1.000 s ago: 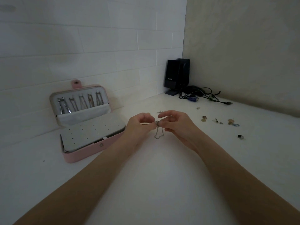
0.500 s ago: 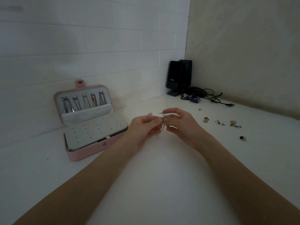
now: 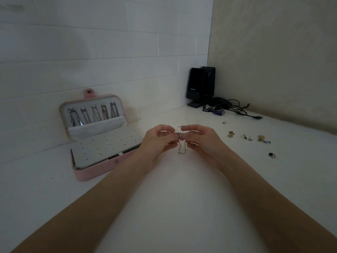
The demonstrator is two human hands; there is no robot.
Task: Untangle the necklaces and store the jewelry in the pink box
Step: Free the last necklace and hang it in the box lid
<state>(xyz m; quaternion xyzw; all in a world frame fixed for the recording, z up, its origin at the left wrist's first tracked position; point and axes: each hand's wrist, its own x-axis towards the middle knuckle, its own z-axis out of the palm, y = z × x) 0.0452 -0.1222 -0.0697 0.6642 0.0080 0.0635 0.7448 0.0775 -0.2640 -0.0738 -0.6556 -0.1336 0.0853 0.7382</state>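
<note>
A tangled silver necklace hangs in a short loop between my hands above the white table. My left hand pinches the knot from the left, and my right hand pinches it from the right, fingertips almost meeting. The pink box lies open at the left. Several necklaces hang on hooks in its raised lid. A white perforated panel covers its base. Small loose jewelry lies to the right: a ring, stud earrings, a gold piece and a dark ring.
Black speakers stand in the far corner with a heap of dark cables beside them. White brick wall runs behind the box; a beige wall closes the right side. A tiny bead lies near the cables.
The chain, bunched up between my fingertips half a second ago, hangs down in a loop again. Both hands stay together at the same spot.
</note>
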